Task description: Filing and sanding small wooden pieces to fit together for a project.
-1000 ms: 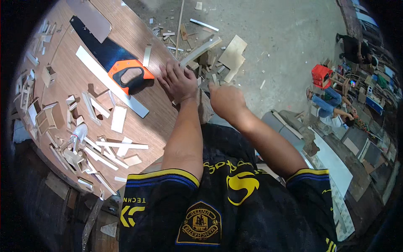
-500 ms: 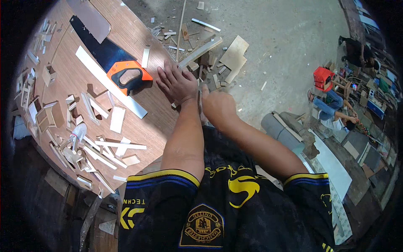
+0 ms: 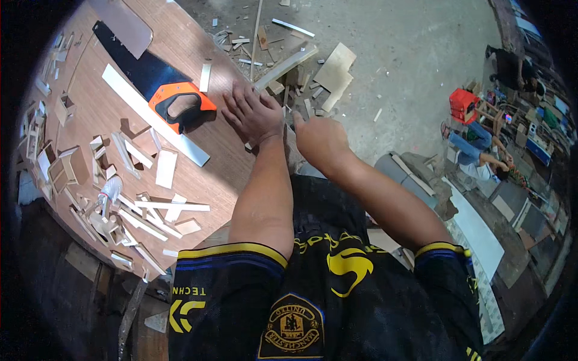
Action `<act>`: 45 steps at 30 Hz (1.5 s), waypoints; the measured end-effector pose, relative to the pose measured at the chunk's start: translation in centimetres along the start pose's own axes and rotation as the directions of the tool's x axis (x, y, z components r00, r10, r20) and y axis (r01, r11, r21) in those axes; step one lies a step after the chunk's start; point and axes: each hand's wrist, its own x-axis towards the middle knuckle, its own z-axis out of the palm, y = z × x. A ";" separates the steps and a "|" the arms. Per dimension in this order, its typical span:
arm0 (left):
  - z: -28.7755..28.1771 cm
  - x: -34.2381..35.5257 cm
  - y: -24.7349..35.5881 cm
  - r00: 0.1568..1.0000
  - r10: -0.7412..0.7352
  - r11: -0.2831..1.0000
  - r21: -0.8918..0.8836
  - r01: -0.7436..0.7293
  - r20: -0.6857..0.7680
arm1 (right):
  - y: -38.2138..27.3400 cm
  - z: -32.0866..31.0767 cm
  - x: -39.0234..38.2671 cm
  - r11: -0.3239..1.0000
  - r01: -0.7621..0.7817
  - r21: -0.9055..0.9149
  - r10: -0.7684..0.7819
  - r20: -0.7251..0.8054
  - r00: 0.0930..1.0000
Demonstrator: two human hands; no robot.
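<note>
My left hand (image 3: 256, 114) lies palm down at the table's right edge, fingers spread. A small pale piece (image 3: 248, 146) shows beside its wrist. Just to the right, past the edge, my right hand (image 3: 323, 141) is curled with the index finger stretched forward. Its palm and other fingers are hidden, so what it grips, if anything, cannot be made out. Left of my left hand rests a handsaw (image 3: 180, 96) with an orange and black handle and a dark blade. A short white strip (image 3: 205, 77) lies by its handle, and a long white strip (image 3: 153, 114) runs alongside the blade.
The wooden table (image 3: 220, 159) bears many wood offcuts, small box-like wooden pieces (image 3: 67, 168) and a whitish brush-like object (image 3: 110, 189) at left. Scraps and a broken board (image 3: 335, 75) litter the floor ahead. At right are a red crate (image 3: 463, 105) and a seated person (image 3: 478, 153).
My right hand has shifted slightly right, away from my left hand, and its index finger now points forward-left. My left hand stays in place. The whole view has shifted a little.
</note>
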 end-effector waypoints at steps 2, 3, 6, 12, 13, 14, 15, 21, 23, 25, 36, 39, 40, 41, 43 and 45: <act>0.1 0.0 -0.7 0.999 0.005 1.000 -0.001 -0.005 -0.035 | -0.4 -0.7 0.0 0.998 0.042 -0.045 -0.043 -0.020 0.999; 0.0 0.0 -1.1 0.998 0.011 1.000 -0.006 -0.011 -0.068 | -0.7 -0.9 0.3 0.997 0.049 -0.067 -0.050 -0.004 0.999; -0.1 0.2 0.0 0.998 0.032 0.999 -0.021 -0.034 -0.061 | 0.2 2.4 2.3 0.999 -0.013 -0.042 0.011 -0.046 0.999; 0.2 -0.2 -0.7 0.999 0.026 1.000 0.003 -0.026 -0.043 | 0.4 3.8 3.2 1.000 0.020 0.008 -0.019 -0.115 0.993; 0.0 -0.1 -0.5 0.999 0.013 1.000 -0.007 -0.014 -0.042 | 0.7 3.8 3.0 0.999 0.048 0.014 -0.045 -0.152 0.987; -0.1 0.0 -0.3 0.999 0.010 1.000 -0.012 -0.011 -0.050 | 0.8 3.9 3.0 0.999 0.049 0.007 -0.047 -0.158 0.986; 0.0 0.1 -0.2 0.999 0.014 1.000 -0.009 -0.014 -0.052 | 0.9 4.1 3.2 0.999 0.033 0.035 -0.026 -0.182 0.983; -0.2 0.1 -0.5 0.998 0.013 1.000 -0.014 -0.014 -0.063 | -0.7 2.8 3.3 0.996 -0.059 0.069 0.064 -0.071 0.995; 0.1 0.2 -0.9 0.995 0.009 1.000 -0.010 -0.010 -0.100 | -1.3 3.1 4.1 0.994 -0.081 0.074 0.086 -0.071 0.994; 0.0 0.0 -0.5 0.998 0.006 0.999 -0.033 -0.009 -0.067 | -1.3 3.4 4.6 1.000 0.009 0.003 -0.009 -0.028 1.000; 1.1 -0.2 -1.0 0.997 -0.006 1.000 -0.012 0.005 -0.072 | -0.3 4.5 6.0 1.000 0.026 -0.004 -0.026 -0.042 0.999; 1.2 -0.6 -1.1 0.999 -0.020 0.999 -0.027 0.019 -0.042 | -0.6 5.0 6.2 0.983 -0.109 0.145 0.117 -0.047 0.992; 1.2 -0.8 -1.1 0.999 -0.022 0.999 -0.035 0.021 -0.044 | -0.6 5.2 6.0 0.984 -0.113 0.139 0.120 -0.043 0.992; 1.3 -1.1 -1.2 0.999 -0.028 0.999 -0.040 0.027 -0.039 | -0.6 5.5 5.8 0.984 -0.065 0.164 0.081 -0.098 0.992; 1.6 -1.2 -1.5 0.998 -0.020 0.998 -0.055 0.017 -0.057 | -0.7 5.7 5.7 0.984 -0.015 0.176 0.041 -0.147 0.988; 1.2 -0.8 -1.2 0.996 -0.033 0.998 -0.058 0.029 -0.083 | -0.9 5.4 5.6 0.977 -0.065 0.205 0.087 -0.100 0.991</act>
